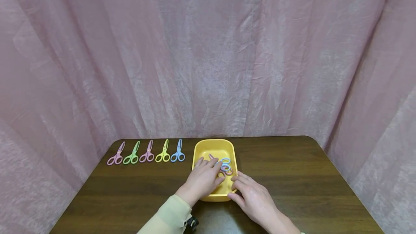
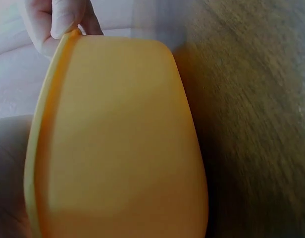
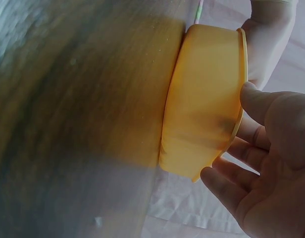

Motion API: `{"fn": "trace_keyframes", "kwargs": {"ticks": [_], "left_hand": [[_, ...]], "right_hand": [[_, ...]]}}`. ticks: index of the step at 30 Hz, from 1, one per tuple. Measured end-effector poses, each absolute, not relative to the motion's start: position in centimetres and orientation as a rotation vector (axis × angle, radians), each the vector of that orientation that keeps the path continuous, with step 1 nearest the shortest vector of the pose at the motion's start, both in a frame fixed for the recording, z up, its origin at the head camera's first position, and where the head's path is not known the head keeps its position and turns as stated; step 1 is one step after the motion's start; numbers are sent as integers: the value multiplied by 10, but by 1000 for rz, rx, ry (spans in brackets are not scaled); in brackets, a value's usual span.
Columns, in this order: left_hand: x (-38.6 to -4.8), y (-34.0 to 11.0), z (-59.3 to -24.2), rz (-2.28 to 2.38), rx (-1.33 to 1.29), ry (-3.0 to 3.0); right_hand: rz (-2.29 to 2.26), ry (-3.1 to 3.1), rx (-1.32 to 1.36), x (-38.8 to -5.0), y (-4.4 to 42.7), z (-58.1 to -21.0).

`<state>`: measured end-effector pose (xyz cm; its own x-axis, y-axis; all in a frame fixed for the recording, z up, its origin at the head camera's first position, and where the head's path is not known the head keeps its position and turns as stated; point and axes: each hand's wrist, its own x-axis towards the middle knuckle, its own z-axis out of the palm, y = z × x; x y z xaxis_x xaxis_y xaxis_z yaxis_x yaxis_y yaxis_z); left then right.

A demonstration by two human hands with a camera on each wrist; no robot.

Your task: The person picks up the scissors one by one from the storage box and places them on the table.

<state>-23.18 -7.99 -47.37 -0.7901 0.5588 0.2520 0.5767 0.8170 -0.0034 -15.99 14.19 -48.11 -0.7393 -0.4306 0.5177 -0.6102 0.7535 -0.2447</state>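
A yellow plastic tray (image 1: 214, 143) stands on the table with several small scissors heaped inside, among them blue scissors (image 1: 225, 167) and pink scissors (image 1: 229, 171). My left hand (image 1: 203, 177) reaches over the left rim, its fingers spread above the heap and partly covering it. Whether the fingertips touch any scissors is hidden. At the near right corner, my right hand (image 1: 255, 198) grips the tray, with fingers over the rim and the thumb at the front. The right wrist view shows that thumb against the tray's rim (image 3: 244, 64).
Left of the tray, scissors lie in a row, tips away: pink (image 1: 115, 158), green (image 1: 131, 158), mauve (image 1: 147, 156), yellow (image 1: 163, 155) and blue (image 1: 178, 155). The brown wooden table (image 1: 292, 169) extends to the right. Pink curtains (image 1: 208, 64) hang behind it.
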Motion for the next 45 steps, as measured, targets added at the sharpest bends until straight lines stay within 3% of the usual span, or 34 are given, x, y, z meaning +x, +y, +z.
{"fn": "trace_keyframes", "kwargs": {"ticks": [45], "left_hand": [[-232,-76,-475,-74,-835,-2806]], "right_hand": [[564,-2516,794,-160,142,-481]]}}
